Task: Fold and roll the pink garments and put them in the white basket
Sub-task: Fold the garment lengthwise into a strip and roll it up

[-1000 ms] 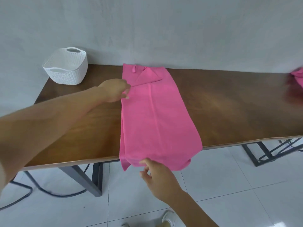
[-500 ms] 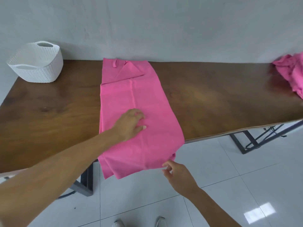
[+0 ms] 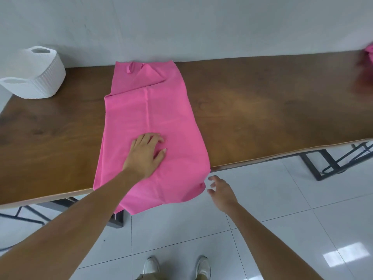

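A pink garment (image 3: 161,110), folded into a long strip, lies across the brown table (image 3: 262,110) from the wall side to the front edge, where its near end hangs over. My left hand (image 3: 146,153) rests flat on its near half with fingers spread. My right hand (image 3: 221,191) hovers just off the table's front edge, beside the hanging right corner, fingers loose and holding nothing. The white basket (image 3: 38,75) stands at the table's far left corner.
More pink cloth (image 3: 369,56) shows at the table's far right end, cut off by the frame. Black metal table legs (image 3: 327,164) stand under the table on a white tiled floor. My shoes (image 3: 175,266) are at the bottom.
My left hand moved from the garment's far left edge down onto its near half. My right hand let go of the hanging hem and shifted right, off the cloth.
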